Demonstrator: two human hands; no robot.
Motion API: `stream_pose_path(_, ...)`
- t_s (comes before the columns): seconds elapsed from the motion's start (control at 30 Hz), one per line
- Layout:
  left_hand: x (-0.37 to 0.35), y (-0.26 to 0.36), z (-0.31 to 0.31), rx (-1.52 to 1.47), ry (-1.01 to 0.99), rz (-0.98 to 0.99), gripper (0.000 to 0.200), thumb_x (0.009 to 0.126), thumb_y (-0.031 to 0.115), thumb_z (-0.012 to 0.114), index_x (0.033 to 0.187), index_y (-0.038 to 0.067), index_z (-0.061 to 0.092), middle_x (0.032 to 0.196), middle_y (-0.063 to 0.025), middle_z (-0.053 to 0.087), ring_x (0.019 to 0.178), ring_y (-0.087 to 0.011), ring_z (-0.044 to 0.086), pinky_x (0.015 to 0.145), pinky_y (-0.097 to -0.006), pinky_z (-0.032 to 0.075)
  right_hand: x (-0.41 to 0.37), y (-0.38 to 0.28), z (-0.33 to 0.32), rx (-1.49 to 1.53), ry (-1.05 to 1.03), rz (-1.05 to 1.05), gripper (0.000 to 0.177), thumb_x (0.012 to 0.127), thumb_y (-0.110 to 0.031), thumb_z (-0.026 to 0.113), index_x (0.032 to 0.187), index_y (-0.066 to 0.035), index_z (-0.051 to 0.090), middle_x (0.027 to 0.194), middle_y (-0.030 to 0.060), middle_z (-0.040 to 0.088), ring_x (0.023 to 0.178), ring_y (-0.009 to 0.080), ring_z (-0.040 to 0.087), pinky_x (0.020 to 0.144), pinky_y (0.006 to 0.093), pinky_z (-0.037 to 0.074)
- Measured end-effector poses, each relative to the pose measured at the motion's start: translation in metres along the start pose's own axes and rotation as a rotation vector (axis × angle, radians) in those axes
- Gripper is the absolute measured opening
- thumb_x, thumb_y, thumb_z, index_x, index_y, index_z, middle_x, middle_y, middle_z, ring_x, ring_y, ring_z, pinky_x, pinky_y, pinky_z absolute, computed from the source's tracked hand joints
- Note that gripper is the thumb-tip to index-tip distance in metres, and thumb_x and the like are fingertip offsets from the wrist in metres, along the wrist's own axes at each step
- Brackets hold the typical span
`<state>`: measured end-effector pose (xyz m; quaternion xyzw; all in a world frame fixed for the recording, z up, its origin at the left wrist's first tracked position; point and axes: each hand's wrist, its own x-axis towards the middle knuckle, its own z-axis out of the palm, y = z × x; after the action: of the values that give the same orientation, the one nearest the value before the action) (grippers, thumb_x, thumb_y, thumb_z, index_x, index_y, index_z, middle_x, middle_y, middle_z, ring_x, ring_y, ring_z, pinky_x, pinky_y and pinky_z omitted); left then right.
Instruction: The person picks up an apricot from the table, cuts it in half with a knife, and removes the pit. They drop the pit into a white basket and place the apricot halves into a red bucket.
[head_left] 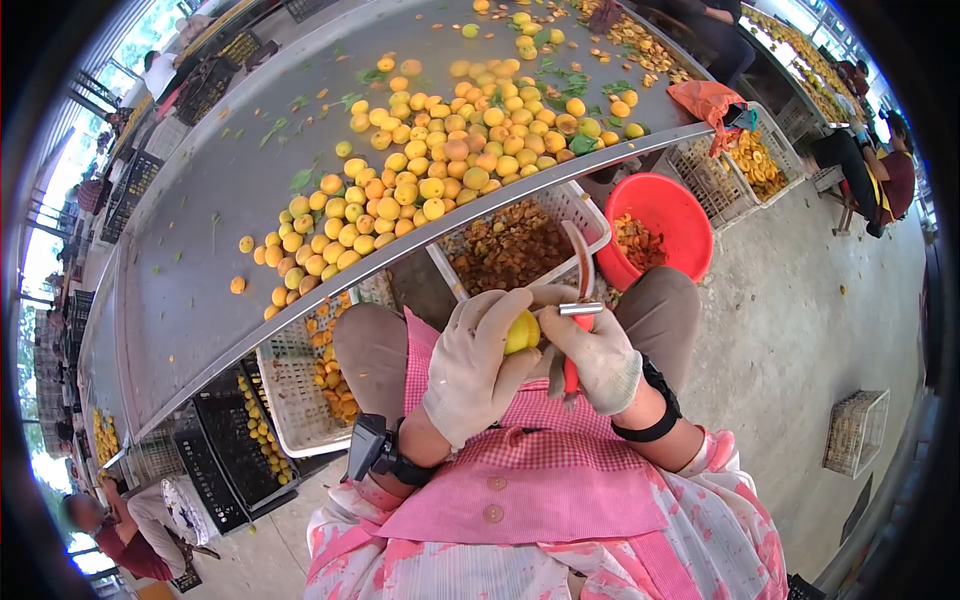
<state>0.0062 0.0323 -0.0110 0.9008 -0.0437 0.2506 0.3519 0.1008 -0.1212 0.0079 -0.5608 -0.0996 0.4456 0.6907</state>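
Observation:
My left hand (478,362), in a white knit glove, is closed around a yellow-green apricot (521,333) in front of my lap. Close beside the fruit, my gloved right hand (597,362) grips a red-handled tool (571,374). A shiny metal piece (581,309) lies across its upper part, and a curved brownish strip rises above it; the tool's exact kind is unclear. Just beyond my hands, a white plastic crate (437,262) holds a heap of brown pits (510,250). A red bucket (690,225) with orange apricot pieces (637,243) stands to its right.
A metal sorting table (200,300) slopes across ahead, bearing many whole apricots (440,150) and scattered leaves. White crates (290,400) with apricot halves stand under its edge at left and right. A crate (857,432) sits on the floor at right. Other people sit at both sides.

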Motion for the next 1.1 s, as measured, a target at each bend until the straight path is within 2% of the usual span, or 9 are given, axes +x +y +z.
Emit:
stream_pose_path(0.1, 0.004, 0.002, -0.008, -0.012, -0.110, -0.097, 0.053, 0.076, 0.009, 0.073, 0.125, 0.005, 0.052, 0.117, -0.0184, 0.057, 0.104, -0.0386, 0.057, 0.087, -0.0444, 0.050, 0.001, 0.001, 0.003, -0.027, -0.085, 0.046, 0.046, 0.098, -0.027, 0.054, 0.134, 0.000, 0.047, 0.091, 0.0070, 0.064, 0.063, 0.0108, 0.063, 0.040, 0.0206, 0.046)
stream_pose_path(0.33, -0.012, -0.011, 0.006, -0.283, -0.035, -0.106, 0.053, 0.075, 0.009, 0.075, 0.124, 0.006, 0.054, 0.125, -0.0173, 0.054, 0.108, -0.0335, 0.059, 0.089, -0.0391, 0.049, 0.002, 0.016, 0.007, 0.090, -0.092, 0.053, 0.047, 0.099, -0.027, 0.051, 0.136, 0.001, 0.045, 0.087, 0.0077, 0.064, 0.057, 0.0119, 0.061, 0.040, 0.0214, 0.044)
stream_pose_path(0.43, -0.018, -0.008, 0.015, -0.366, 0.041, -0.168, 0.046, 0.083, 0.000, 0.066, 0.127, 0.005, 0.051, 0.126, -0.0145, 0.054, 0.103, -0.0262, 0.060, 0.082, -0.0348, 0.052, 0.002, 0.012, 0.013, 0.064, -0.059, 0.074, 0.045, 0.099, -0.025, 0.050, 0.135, 0.001, 0.047, 0.080, 0.0072, 0.064, 0.050, 0.0122, 0.059, 0.039, 0.0220, 0.043)
stream_pose_path(0.5, -0.024, -0.007, 0.022, -0.778, 0.074, -0.294, 0.041, 0.091, 0.001, 0.059, 0.131, 0.006, 0.048, 0.130, -0.0121, 0.050, 0.099, -0.0179, 0.058, 0.077, -0.0277, 0.051, 0.002, 0.012, 0.016, 0.041, -0.029, 0.097, 0.043, 0.099, -0.025, 0.049, 0.134, 0.001, 0.048, 0.077, 0.0069, 0.063, 0.047, 0.0124, 0.057, 0.039, 0.0223, 0.042)
stream_pose_path(0.63, -0.030, -0.003, 0.029, -0.876, 0.090, -0.351, 0.038, 0.097, 0.003, 0.054, 0.134, 0.007, 0.045, 0.131, -0.0096, 0.049, 0.087, -0.0105, 0.055, 0.069, -0.0212, 0.048, 0.002, 0.013, 0.017, 0.069, -0.012, 0.129, 0.041, 0.098, -0.022, 0.050, 0.132, 0.001, 0.048, 0.076, 0.0058, 0.062, 0.047, 0.0127, 0.056, 0.041, 0.0229, 0.043)
stream_pose_path(0.73, -0.028, 0.003, 0.029, -1.030, 0.135, -0.403, 0.033, 0.101, 0.012, 0.049, 0.134, 0.008, 0.044, 0.127, -0.0089, 0.052, 0.078, -0.0065, 0.051, 0.061, -0.0189, 0.045, 0.002, 0.015, 0.023, 0.146, -0.039, 0.068, 0.038, 0.095, -0.015, 0.052, 0.131, 0.000, 0.049, 0.083, 0.0049, 0.062, 0.057, 0.0109, 0.058, 0.049, 0.0224, 0.047)
stream_pose_path(0.83, -0.023, 0.009, 0.024, -1.195, 0.237, -0.647, 0.032, 0.104, 0.019, 0.043, 0.135, 0.008, 0.042, 0.122, -0.0085, 0.055, 0.074, -0.0036, 0.048, 0.056, -0.0175, 0.041, 0.005, 0.022, 0.028, 0.198, -0.030, 0.003, 0.039, 0.090, -0.003, 0.052, 0.129, -0.002, 0.049, 0.093, 0.0037, 0.062, 0.074, 0.0085, 0.060, 0.063, 0.0223, 0.051)
stream_pose_path(0.9, -0.018, 0.008, 0.024, -1.117, 0.220, -0.721, 0.045, 0.104, 0.042, 0.039, 0.135, 0.009, 0.040, 0.129, -0.0108, 0.053, 0.075, -0.0095, 0.052, 0.061, -0.0229, 0.046, 0.007, 0.016, 0.025, 0.236, -0.035, 0.041, 0.038, 0.090, -0.003, 0.052, 0.128, -0.001, 0.049, 0.093, 0.0044, 0.062, 0.076, 0.0090, 0.061, 0.065, 0.0222, 0.052)
stream_pose_path(1.1, -0.012, -0.008, 0.011, -1.702, 0.116, -0.777, 0.056, 0.103, 0.056, 0.025, 0.137, 0.013, 0.038, 0.124, -0.0065, 0.055, 0.097, -0.0180, 0.054, 0.076, -0.0341, 0.049, 0.013, 0.025, 0.015, 0.252, -0.062, 0.061, 0.047, 0.092, -0.010, 0.052, 0.137, 0.000, 0.042, 0.088, 0.0091, 0.069, 0.055, 0.0125, 0.062, 0.039, 0.0210, 0.045)
